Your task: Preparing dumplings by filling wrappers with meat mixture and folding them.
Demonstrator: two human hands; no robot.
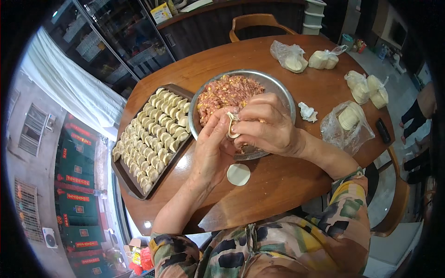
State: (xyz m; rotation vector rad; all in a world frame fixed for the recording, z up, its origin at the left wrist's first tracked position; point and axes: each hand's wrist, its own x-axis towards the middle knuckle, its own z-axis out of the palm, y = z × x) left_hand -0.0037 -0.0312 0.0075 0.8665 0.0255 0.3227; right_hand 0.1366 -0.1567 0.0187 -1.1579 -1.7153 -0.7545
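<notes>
Between the fingers of both hands is a folded dumpling (232, 125), its round wrapper bent over and partly pinched along the edge. My left hand (212, 146) holds it from the left with thumb and fingers. My right hand (269, 127) grips its other side. Both hands are above the near side of a steel bowl (290, 100) of minced meat filling (227, 92) with yellow bits. One flat round dumpling wrapper (239, 174) lies on the table just below the hands. To the left, rows of shaped dumplings (153, 135) sit on a dark baking tray (130, 187).
Right of the bowl are a crumpled white tissue (307, 112) and an open plastic bag (344, 128) with stacked wrappers (348, 117). Several bagged wrapper stacks (323, 59) stand farther back. A black object (383, 130) lies near the right edge of the wooden table (278, 194). Wooden chairs (396, 198) flank it.
</notes>
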